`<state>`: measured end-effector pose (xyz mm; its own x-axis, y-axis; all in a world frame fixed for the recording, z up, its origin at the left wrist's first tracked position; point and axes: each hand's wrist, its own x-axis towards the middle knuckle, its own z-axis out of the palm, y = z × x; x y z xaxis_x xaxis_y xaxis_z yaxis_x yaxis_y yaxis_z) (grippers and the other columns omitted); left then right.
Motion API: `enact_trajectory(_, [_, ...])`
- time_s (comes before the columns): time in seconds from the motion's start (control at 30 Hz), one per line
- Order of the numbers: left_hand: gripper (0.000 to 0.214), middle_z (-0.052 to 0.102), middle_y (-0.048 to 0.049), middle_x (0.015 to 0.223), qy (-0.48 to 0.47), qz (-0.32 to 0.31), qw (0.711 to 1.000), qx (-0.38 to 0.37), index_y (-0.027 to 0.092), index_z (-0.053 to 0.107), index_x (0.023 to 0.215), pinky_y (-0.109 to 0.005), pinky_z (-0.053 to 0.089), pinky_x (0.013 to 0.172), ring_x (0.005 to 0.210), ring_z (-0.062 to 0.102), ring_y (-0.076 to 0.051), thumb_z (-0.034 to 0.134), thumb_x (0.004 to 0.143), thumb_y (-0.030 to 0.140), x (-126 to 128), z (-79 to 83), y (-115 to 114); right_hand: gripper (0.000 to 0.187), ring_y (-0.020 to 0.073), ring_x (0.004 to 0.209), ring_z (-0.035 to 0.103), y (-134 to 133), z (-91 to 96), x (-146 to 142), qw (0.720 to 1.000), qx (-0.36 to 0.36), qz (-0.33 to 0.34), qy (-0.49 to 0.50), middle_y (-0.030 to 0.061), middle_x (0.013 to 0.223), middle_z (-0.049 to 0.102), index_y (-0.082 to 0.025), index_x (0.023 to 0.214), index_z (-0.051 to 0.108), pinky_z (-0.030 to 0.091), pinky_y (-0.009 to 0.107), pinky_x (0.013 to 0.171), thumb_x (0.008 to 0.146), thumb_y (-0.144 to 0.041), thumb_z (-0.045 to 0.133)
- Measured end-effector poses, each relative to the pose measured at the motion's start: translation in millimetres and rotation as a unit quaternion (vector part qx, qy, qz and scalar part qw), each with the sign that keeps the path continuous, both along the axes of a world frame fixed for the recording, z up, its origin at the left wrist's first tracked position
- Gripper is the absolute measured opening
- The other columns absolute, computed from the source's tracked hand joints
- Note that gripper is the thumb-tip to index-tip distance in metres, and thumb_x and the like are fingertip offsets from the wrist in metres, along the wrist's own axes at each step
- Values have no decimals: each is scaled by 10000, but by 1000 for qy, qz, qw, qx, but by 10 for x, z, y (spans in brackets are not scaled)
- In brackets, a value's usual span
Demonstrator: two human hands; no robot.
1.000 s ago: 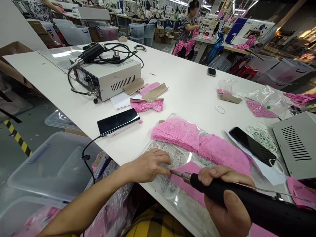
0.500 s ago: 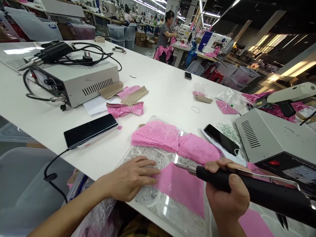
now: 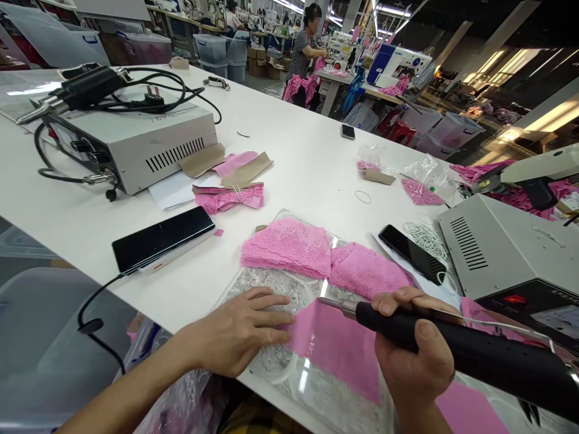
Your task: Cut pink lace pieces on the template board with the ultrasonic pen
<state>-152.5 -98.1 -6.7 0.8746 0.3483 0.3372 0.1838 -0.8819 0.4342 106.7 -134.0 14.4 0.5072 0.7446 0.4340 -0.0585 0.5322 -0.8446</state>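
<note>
My left hand (image 3: 246, 330) lies flat, fingers stretched out, its fingertips at the left edge of a smooth pink fabric piece (image 3: 339, 346). That piece rests on a clear plastic board (image 3: 266, 280) with a mottled grey pattern. My right hand (image 3: 414, 343) is wrapped round a thick black handheld tool with a tapered metal tip (image 3: 384, 322), a thin metal lever along its side. The tip is at the fabric's upper left corner; whether it presses on it I cannot tell. Just beyond lie two stacks of pink lace, a left stack (image 3: 287, 247) and a right stack (image 3: 368, 271).
At right stands a grey power box (image 3: 515, 253) beside a black phone (image 3: 412, 254). On the left are another grey box (image 3: 154, 141) with a similar tool on top, and a phone (image 3: 163, 238) with a cable. A tied pink bundle (image 3: 230, 198) lies mid-table. A co-worker (image 3: 304, 57) stands far back.
The camera view has shifted slightly. Both hands keep nearly the same pose, and the tool tip stays near the fabric's upper corner.
</note>
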Motion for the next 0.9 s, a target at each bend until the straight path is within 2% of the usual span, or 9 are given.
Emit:
enact_trajectory(0.33, [393, 689, -37, 1251, -13, 6, 1000, -3, 215, 633, 1169, -422, 343, 1119, 1313, 522, -259, 454, 850, 70, 5, -52, -18, 81, 119, 582, 553, -8, 34, 3, 1000, -11, -19, -15, -15, 793, 589, -217, 816, 594, 509, 339, 605, 738, -239, 591])
enact_trajectory(0.63, [364, 690, -42, 1251, -23, 3, 1000, -4, 207, 637, 1146, -418, 344, 1114, 1316, 521, -258, 453, 863, 72, 0, -41, -19, 109, 119, 583, 556, -57, 13, -60, 999, 0, 30, -19, -8, 807, 594, -215, 862, 610, 512, 346, 591, 757, -232, 582])
enact_trajectory(0.9, [385, 696, -40, 1238, -23, 4, 1000, -9, 221, 640, 1155, -423, 351, 1117, 1317, 522, -255, 462, 847, 76, -4, -71, -31, 51, 116, 584, 565, -52, 46, -70, 999, -3, 39, -27, -13, 784, 596, -214, 813, 604, 521, 341, 593, 764, -229, 607])
